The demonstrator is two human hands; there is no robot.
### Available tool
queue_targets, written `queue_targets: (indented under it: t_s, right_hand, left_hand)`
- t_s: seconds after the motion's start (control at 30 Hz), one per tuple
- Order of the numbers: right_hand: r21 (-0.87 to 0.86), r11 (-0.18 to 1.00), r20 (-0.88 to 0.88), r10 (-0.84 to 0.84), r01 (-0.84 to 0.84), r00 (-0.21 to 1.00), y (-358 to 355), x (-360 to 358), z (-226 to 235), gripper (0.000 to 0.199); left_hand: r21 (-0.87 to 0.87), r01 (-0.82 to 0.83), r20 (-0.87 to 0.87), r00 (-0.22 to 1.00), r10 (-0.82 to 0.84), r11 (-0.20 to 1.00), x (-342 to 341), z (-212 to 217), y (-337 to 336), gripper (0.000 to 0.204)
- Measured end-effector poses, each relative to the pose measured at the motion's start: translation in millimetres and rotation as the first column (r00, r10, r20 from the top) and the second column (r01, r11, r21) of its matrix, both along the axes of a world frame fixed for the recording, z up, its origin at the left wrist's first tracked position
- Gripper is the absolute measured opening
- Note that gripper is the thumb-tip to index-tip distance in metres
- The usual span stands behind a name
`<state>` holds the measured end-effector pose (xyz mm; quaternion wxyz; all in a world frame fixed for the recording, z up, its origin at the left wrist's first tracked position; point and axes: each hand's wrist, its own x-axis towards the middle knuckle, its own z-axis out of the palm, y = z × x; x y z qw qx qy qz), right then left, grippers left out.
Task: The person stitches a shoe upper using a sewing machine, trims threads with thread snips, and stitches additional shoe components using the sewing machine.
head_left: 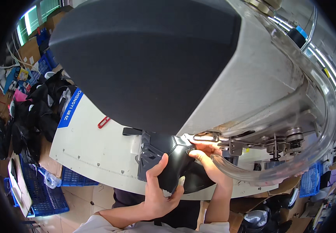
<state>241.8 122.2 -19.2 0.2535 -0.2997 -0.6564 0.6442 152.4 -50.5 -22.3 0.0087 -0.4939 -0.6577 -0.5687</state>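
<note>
At the white table's point(94, 143) near edge, a glossy black leather-like piece point(181, 161) is pinched by the left hand point(158, 195) and, nearer the grey metal machine point(257, 77), the right hand point(213, 167).

A window point(29, 22) is seen at upper left; tiled floor point(76, 206) is exposed at lower left. Lights point(323, 59) are lined up at upper right, a white table point(84, 138) centred.

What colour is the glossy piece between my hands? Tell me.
The glossy piece is black, in the head view.
</note>
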Motion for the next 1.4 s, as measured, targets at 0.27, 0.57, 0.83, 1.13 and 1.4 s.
queue_targets:
  t_s: [0.27, 0.57, 0.83, 1.13, 1.4]
  right_hand:
    - [0.134, 0.981, -0.024, -0.136, 0.138, 0.990, -26, -14, 10, 0.028]
    - [0.265, 0.930, -0.153, -0.221, 0.255, 0.963, -41, -22, 0, 0.031]
    - [0.123, 0.922, -0.221, -0.335, 0.367, 0.916, -57, -39, 5, 0.034]
    - [0.061, 0.893, -0.273, -0.415, 0.446, 0.868, -73, -55, 6, 0.031]
    - [0.184, 0.832, -0.267, -0.471, 0.524, 0.841, -76, -59, 13, 0.030]
  left_hand:
    - [0.011, 0.155, 0.209, 0.966, -0.153, 0.988, -23, 9, -4, 0.079]
    - [-0.055, 0.208, 0.304, 0.935, -0.182, 0.977, -48, 33, -5, 0.066]
    - [-0.092, 0.249, 0.383, 0.903, -0.196, 0.964, -72, 49, -5, 0.054]
    - [-0.162, 0.380, 0.387, 0.873, -0.296, 0.911, -109, 64, -1, 0.050]
    - [-0.258, 0.375, 0.277, 0.912, -0.304, 0.891, -136, 54, 10, 0.049]
